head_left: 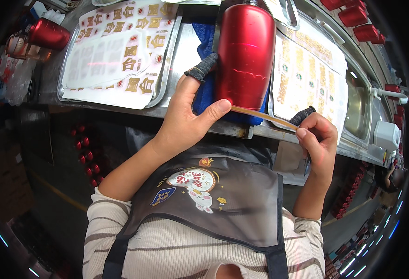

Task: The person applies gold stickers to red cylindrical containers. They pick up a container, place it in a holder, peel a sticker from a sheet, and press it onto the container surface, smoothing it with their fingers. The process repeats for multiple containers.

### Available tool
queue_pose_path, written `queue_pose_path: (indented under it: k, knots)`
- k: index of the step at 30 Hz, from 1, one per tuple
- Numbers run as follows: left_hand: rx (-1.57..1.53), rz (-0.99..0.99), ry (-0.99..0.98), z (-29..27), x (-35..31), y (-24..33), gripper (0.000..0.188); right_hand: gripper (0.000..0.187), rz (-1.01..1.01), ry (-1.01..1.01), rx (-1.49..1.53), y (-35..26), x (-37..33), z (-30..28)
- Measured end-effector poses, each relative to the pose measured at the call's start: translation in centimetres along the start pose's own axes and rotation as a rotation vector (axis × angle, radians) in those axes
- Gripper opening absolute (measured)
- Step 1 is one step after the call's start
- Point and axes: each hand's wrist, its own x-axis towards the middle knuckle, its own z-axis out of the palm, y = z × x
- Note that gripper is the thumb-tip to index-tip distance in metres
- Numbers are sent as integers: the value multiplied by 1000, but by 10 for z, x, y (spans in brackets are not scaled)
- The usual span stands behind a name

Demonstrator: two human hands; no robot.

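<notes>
A glossy red bottle [245,49] lies on a blue cloth [203,95], its neck pointing away from me. My left hand [182,118] holds the bottle at its lower left, with a dark-covered finger along the side and the thumb at the base edge. From that thumb a narrow tan strip [265,116] stretches rightward, apart from the bottle along most of its length. My right hand [321,142] pinches the strip's other end between thumb and finger; one of its fingers also wears a dark cover. The left hand's remaining fingers are mostly hidden.
Left of the bottle, a metal tray [160,90] carries sheets of gold characters [116,51]. More gold-printed sheets [307,76] lie to the right, beside a metal sink [359,109]. Another red bottle [49,34] is at far left. The bench's front edge runs below my hands.
</notes>
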Motion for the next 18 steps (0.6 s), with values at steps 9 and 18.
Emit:
queue_pose_path:
  k: [9,18]
  knots:
    - [-201,-55,-28,-4,-1,-2,63,8,-30,28,-16,-6,-5,2]
    - [-3,16,9,6,-2,-8,73,9,-48,58,20,-7,-7,3]
